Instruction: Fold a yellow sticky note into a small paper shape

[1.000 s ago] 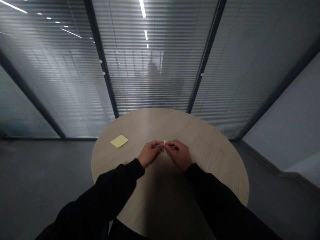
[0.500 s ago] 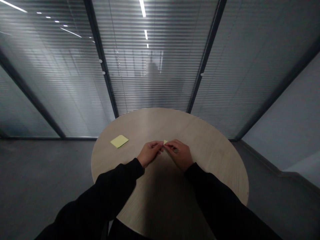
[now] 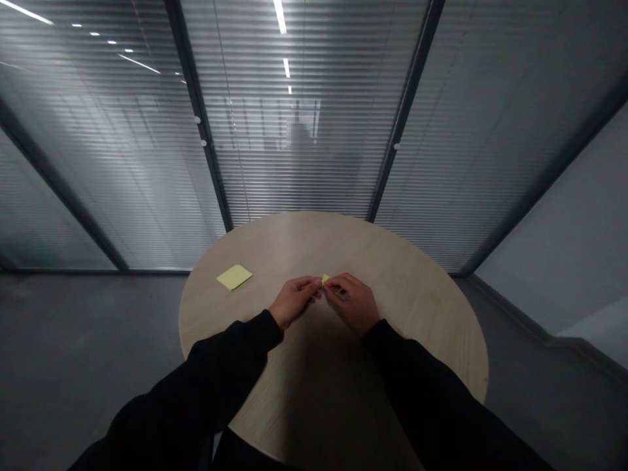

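A small piece of folded yellow paper sits between my hands, above the middle of the round wooden table. Only its tip shows, and the fingers hide the rest. My left hand pinches it from the left, and my right hand pinches it from the right. Both hands are held close together. Out to the left, a flat yellow square of sticky notes lies on the tabletop, apart from my hands.
The round table's edge curves around my hands, with a grey floor beyond it. Glass partitions with slatted blinds stand behind the table. A blurred shape shows through the glass. Black sleeves cover both my forearms.
Less of the yellow paper's tip shows between my fingers. My hands stay almost in the same place, and the yellow square has not moved.
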The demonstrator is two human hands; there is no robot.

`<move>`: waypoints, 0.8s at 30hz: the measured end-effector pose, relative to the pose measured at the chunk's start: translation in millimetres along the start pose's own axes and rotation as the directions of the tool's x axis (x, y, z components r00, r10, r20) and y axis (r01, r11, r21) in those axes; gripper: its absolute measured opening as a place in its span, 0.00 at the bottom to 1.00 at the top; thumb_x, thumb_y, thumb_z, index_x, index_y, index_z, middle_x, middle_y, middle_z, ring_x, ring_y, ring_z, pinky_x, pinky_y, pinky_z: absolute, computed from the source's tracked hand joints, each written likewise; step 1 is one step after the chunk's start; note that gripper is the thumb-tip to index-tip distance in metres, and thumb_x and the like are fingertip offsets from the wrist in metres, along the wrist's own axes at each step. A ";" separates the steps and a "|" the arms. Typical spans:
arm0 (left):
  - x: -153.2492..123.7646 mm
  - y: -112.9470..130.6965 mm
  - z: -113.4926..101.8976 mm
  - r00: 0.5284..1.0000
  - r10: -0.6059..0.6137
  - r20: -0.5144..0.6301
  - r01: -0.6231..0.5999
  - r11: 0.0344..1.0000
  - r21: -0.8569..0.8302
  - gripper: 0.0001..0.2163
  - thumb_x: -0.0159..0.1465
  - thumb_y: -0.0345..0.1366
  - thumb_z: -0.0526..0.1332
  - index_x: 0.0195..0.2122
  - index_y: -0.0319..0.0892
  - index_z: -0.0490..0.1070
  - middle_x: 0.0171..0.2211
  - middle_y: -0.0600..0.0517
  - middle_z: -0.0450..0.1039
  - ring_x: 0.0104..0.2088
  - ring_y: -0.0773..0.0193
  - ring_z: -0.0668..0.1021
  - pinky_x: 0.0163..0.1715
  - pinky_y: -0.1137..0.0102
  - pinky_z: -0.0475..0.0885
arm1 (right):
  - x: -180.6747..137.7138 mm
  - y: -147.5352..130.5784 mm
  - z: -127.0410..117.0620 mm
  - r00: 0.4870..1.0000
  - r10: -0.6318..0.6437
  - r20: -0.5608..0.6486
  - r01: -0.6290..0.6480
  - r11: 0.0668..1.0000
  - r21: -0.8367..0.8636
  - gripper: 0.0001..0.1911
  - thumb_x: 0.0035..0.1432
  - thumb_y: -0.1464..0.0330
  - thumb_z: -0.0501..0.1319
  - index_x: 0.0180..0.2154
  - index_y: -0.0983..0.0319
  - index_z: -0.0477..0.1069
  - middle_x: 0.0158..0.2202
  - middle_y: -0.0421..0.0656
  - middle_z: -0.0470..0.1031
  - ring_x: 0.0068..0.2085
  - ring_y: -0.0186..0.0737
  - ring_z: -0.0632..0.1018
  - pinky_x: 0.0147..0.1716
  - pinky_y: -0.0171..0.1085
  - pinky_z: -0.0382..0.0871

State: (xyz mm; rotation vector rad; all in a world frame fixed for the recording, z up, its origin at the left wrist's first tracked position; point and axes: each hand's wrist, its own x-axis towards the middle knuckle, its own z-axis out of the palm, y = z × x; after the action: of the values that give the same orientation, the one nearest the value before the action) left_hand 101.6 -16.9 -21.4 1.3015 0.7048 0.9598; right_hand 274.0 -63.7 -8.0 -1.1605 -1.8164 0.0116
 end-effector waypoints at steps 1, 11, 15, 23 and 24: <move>0.1 0.1 -0.2 1.000 0.006 -0.002 -0.006 1.000 0.000 0.24 0.57 0.52 0.70 0.44 0.36 0.80 0.34 0.46 0.78 0.33 0.66 0.75 0.34 0.71 0.67 | -0.3 0.5 0.2 1.000 0.015 -0.003 -0.015 0.999 0.032 0.05 0.64 0.67 0.62 0.35 0.58 0.77 0.35 0.44 0.79 0.35 0.40 0.78 0.36 0.39 0.73; 0.8 -0.9 -1.5 1.000 -0.010 -0.011 0.010 0.999 -0.044 0.24 0.56 0.50 0.72 0.45 0.36 0.79 0.36 0.45 0.78 0.34 0.65 0.76 0.34 0.71 0.68 | -1.4 -0.6 3.1 0.981 0.191 -0.018 -0.179 0.945 0.275 0.08 0.62 0.62 0.65 0.34 0.59 0.78 0.37 0.44 0.79 0.37 0.40 0.79 0.32 0.36 0.73; 0.4 -1.0 -1.9 1.000 -0.018 -0.005 0.018 0.998 -0.053 0.24 0.56 0.49 0.72 0.46 0.36 0.79 0.33 0.47 0.77 0.33 0.66 0.75 0.34 0.71 0.68 | -1.7 1.9 3.8 0.987 0.162 -0.006 -0.156 0.961 0.229 0.08 0.61 0.61 0.66 0.36 0.59 0.78 0.37 0.45 0.78 0.36 0.41 0.79 0.32 0.37 0.75; 1.2 -2.6 -2.5 1.000 0.003 -0.007 -0.003 0.999 -0.053 0.23 0.56 0.49 0.72 0.46 0.37 0.78 0.37 0.46 0.78 0.33 0.67 0.76 0.34 0.71 0.67 | -0.4 1.2 0.0 1.000 0.013 0.025 -0.013 1.000 -0.004 0.09 0.67 0.64 0.59 0.38 0.57 0.78 0.38 0.45 0.79 0.38 0.43 0.79 0.38 0.40 0.74; 1.3 -2.5 -2.4 1.000 0.002 -0.006 -0.002 0.999 -0.051 0.24 0.56 0.50 0.72 0.46 0.37 0.78 0.37 0.45 0.78 0.33 0.66 0.76 0.34 0.71 0.67 | -0.1 -0.2 -0.5 1.000 0.005 0.023 -0.005 1.000 -0.013 0.09 0.67 0.64 0.59 0.38 0.57 0.78 0.38 0.45 0.79 0.38 0.43 0.79 0.38 0.40 0.74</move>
State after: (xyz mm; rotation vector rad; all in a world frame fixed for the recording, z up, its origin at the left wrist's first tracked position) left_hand 100.6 -14.7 -24.2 1.2550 0.6791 0.9775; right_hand 274.2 -64.1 -7.7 -1.1780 -1.8362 0.0160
